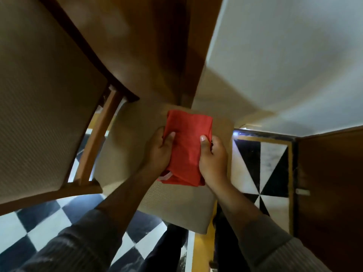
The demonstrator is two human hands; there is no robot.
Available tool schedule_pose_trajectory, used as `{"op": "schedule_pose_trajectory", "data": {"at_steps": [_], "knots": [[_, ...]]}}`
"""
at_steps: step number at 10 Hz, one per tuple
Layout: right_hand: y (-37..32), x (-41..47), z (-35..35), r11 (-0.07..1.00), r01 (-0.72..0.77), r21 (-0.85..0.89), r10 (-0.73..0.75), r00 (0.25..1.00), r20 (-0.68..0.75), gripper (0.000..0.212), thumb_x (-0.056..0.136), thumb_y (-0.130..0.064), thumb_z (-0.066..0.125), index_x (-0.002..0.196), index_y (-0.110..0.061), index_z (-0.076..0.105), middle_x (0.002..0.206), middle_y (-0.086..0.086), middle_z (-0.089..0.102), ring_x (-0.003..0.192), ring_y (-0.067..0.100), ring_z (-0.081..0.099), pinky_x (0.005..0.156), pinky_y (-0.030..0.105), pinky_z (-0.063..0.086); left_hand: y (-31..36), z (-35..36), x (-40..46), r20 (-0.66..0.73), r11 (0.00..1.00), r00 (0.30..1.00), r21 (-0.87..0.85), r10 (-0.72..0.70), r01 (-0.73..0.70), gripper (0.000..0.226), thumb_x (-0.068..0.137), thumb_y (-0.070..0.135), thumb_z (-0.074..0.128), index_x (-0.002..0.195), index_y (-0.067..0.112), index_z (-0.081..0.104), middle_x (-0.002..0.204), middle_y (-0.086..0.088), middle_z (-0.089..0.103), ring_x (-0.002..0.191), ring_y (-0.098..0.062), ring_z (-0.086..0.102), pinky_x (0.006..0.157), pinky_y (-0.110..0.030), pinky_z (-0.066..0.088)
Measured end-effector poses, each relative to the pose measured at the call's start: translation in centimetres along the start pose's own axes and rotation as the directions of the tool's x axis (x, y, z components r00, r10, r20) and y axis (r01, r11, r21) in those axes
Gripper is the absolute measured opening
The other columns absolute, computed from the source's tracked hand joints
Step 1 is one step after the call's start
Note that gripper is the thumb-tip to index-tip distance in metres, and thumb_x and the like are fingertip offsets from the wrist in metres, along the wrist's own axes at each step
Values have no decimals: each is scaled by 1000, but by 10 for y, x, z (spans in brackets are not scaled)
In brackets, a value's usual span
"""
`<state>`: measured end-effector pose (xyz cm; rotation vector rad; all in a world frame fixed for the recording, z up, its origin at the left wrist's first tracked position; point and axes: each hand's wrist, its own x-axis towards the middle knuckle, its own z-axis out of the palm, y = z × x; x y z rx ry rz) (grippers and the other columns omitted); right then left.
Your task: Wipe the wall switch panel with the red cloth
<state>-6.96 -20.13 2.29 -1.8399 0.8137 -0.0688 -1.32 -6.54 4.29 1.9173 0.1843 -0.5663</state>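
Obs. 1: I hold the folded red cloth (187,148) in both hands, just below frame centre. The cloth is a soft rectangular bundle, its long axis running roughly 12 to 6 o'clock, with a pale tag or hem edge showing at its lower left corner.

Obs. 2: My left hand (159,152) grips the cloth's left edge, at 9 o'clock of the bundle; the thumb lies across the top face and the fingers are curled underneath, out of sight.

Obs. 3: My right hand (213,160) is closed on the right edge, at 3 o'clock of the bundle; the thumb presses on the top face, the fingers wrap behind.

Obs. 4: Both forearms enter from 6 o'clock. Grey striped sleeves (78,246) are pushed back from the wrists.

Obs. 5: Under the cloth and hands is the beige woven padded seat of a chair (172,205). I cannot tell whether the cloth touches the seat.

Obs. 6: At 10 o'clock a second wooden chair with beige woven back (39,99) fills the left side. A brown wooden surface (153,36) runs toward 12 o'clock.

Obs. 7: White wall (284,55) occupies 1 to 2 o'clock. Black-and-white patterned floor tiles (263,167) show at 3 o'clock and again at 7 o'clock. A dark brown wooden door (332,193) stands at 4 o'clock.

Obs. 8: Frame is motion-blurred.
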Motion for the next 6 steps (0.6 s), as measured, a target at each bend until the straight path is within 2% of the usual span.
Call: {"op": "schedule_pose_trajectory", "data": {"at_steps": [1,2,3,4,5,6], "knots": [[39,8,31,999,-43,17,43,999,14,15,104,-31,51,101,-22,62,85,-13,65,76,-7,61,65,7,44,-40,6,18,-5,996,997,33,-80,80,29,106,31,47,128,15,57,112,2,64,102,-16,62,80,-24,46],[75,14,50,995,-102,-16,103,994,32,24,104,-27,52,107,-6,64,91,4,69,76,13,61,67,28,45,-73,7,35,30,972,978,121,-207,202,29,105,24,49,132,14,52,118,-2,62,110,-23,61,92,-35,48],[102,20,54,982,-150,-115,157,986,58,28,103,-28,52,107,-3,65,85,5,65,74,18,57,68,27,37,-92,6,44,84,928,946,241,-312,284,36,102,16,52,137,10,49,130,-10,61,118,-29,59,102,-45,50],[100,23,47,967,-146,-208,168,981,93,31,101,-34,55,108,-5,66,84,2,65,73,17,57,69,27,37,-94,5,39,118,912,939,306,-322,274,41,99,13,57,139,10,47,132,-13,61,119,-31,60,102,-46,51],[85,29,30,969,-152,-196,171,982,81,32,99,-39,59,107,-9,67,93,5,71,81,19,62,71,29,41,-84,3,29,135,883,954,432,-266,185,51,96,15,63,143,10,44,134,-14,62,121,-34,60,95,-36,48],[61,37,-7,961,-121,-249,148,985,92,42,99,-45,55,119,-9,64,111,8,71,104,25,66,87,36,51,-62,2,18,140,843,976,534,-166,67,56,93,19,66,144,12,45,138,-13,60,126,-35,58,101,-40,48]]}}
